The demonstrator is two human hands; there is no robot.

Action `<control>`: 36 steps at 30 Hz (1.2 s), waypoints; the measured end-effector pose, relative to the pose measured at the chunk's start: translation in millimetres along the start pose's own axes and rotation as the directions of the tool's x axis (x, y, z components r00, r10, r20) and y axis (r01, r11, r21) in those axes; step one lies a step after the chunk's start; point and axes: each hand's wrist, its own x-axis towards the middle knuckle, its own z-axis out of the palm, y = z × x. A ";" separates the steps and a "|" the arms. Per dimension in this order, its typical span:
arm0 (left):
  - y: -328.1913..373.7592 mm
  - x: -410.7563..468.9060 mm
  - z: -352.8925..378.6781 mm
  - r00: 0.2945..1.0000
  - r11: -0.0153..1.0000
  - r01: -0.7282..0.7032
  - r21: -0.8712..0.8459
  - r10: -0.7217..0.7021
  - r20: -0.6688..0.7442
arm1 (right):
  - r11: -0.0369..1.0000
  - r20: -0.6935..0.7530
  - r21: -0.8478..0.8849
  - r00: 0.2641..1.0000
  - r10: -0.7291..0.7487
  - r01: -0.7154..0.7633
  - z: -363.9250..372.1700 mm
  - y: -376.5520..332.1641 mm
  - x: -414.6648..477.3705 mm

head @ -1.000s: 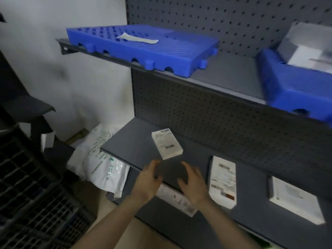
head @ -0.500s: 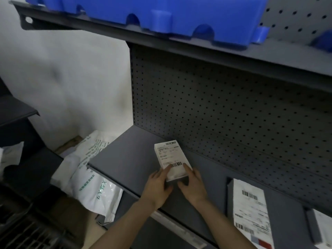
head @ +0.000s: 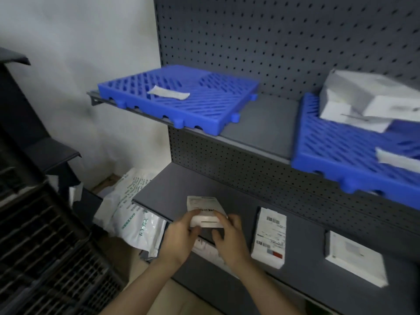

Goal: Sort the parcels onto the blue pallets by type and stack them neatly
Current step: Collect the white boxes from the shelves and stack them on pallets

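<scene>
Both hands hold a small white box parcel (head: pixel 205 211) just above the lower grey shelf (head: pixel 168 189). My left hand (head: pixel 179 237) grips its left end and my right hand (head: pixel 229 237) grips its right end, fingers curled over its top. On the upper shelf, the left blue pallet (head: pixel 204 103) carries only a flat white envelope (head: pixel 168 94). The right blue pallet (head: pixel 341 155) holds white box parcels (head: pixel 368 98) and a flat white piece (head: pixel 397 159). Two more white box parcels (head: pixel 270 235) (head: pixel 354 258) lie on the lower shelf to the right.
A grey pegboard (head: pixel 284 42) backs the shelves. White plastic mailer bags (head: pixel 134 214) are heaped on the floor left of the shelf. A black wire crate (head: pixel 45 258) stands at the lower left. A white wall (head: pixel 79 53) is behind.
Both hands closed on the small white box and lifted its near end off the lower shelf. The view tilted up, bringing the upper shelf and both pallets back into sight.
</scene>
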 end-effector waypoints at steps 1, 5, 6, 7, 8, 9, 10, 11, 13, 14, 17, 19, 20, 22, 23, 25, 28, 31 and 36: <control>12.0 -14.9 -12.5 1.000 1.000 -0.020 0.009 0.020 -0.020 | 1.000 -0.013 0.002 1.000 -0.011 0.011 -9.9 -12.5 -17.3; 64.5 -77.0 -64.2 0.989 0.994 -0.102 0.043 0.106 -0.102 | 0.996 -0.076 0.037 0.994 -0.079 0.082 -52.1 -62.0 -89.3; 78.2 -92.1 -76.3 0.984 0.991 -0.123 0.058 0.130 -0.124 | 0.993 -0.096 0.039 0.990 -0.105 0.110 -62.4 -73.1 -105.8; 91.8 -106.7 -87.6 0.978 0.988 -0.143 0.064 0.151 -0.146 | 0.990 -0.115 0.043 0.985 -0.127 0.132 -72.8 -84.1 -121.1; 104.9 -120.3 -98.6 0.971 0.984 -0.164 0.065 0.173 -0.166 | 0.987 -0.134 0.051 0.981 -0.143 0.151 -82.9 -94.7 -134.9; 117.3 -133.1 -108.9 0.964 0.981 -0.185 0.064 0.194 -0.184 | 0.984 -0.154 0.060 0.976 -0.156 0.167 -92.7 -105.3 -148.1; 128.9 -145.5 -118.8 0.956 0.977 -0.201 0.065 0.210 -0.203 | 0.981 -0.174 0.064 0.970 -0.172 0.185 -102.0 -115.2 -160.1; 139.1 -157.0 -127.7 0.950 0.976 -0.210 0.065 0.219 -0.223 | 0.977 -0.192 0.062 0.963 -0.191 0.206 -111.3 -125.4 -171.6; 157.3 -177.0 -143.4 0.936 0.972 -0.226 0.065 0.235 -0.262 | 0.965 -0.228 0.044 0.943 -0.242 0.259 -128.1 -144.8 -191.5; 164.8 -184.5 -150.4 0.925 0.968 -0.242 0.070 0.252 -0.283 | 0.958 -0.246 0.039 0.932 -0.265 0.283 -135.6 -153.8 -199.5; 187.2 -198.7 -169.6 0.898 0.956 -0.283 0.078 0.292 -0.329 | 0.944 -0.303 0.036 0.904 -0.303 0.329 -156.4 -177.7 -218.5; 202.5 -200.0 -179.4 0.883 0.947 -0.314 0.072 0.319 -0.343 | 0.936 -0.349 0.030 0.881 -0.318 0.350 -169.7 -188.9 -226.2; 210.5 -198.7 -182.8 0.877 0.942 -0.330 0.068 0.333 -0.346 | 0.934 -0.371 0.027 0.871 -0.321 0.355 -177.1 -193.0 -228.8; 228.0 -193.2 -186.5 0.866 0.930 -0.363 0.053 0.358 -0.348 | 0.935 -0.404 0.020 0.858 -0.316 0.353 -192.6 -198.6 -231.4; 236.5 -188.5 -186.7 0.861 0.924 -0.380 0.039 0.369 -0.350 | 0.936 -0.419 0.015 0.853 -0.313 0.351 -200.9 -200.2 -231.2; 251.8 -176.8 -183.5 0.847 0.907 -0.421 0.029 0.404 -0.346 | 0.940 -0.447 -0.001 0.841 -0.305 0.341 -218.2 -200.0 -229.2; 271.6 -153.4 -173.4 0.828 0.875 -0.485 0.019 0.466 -0.314 | 0.951 -0.484 -0.049 0.826 -0.289 0.304 -245.3 -193.8 -222.7; 292.6 -124.3 -158.0 0.802 0.837 -0.547 0.020 0.531 -0.276 | 0.962 -0.535 -0.088 0.803 -0.263 0.257 -271.0 -181.4 -210.7; 331.6 -57.8 -125.5 0.766 0.777 -0.628 -0.045 0.608 -0.209 | 0.979 -0.630 -0.126 0.749 -0.206 0.163 -312.1 -156.4 -171.4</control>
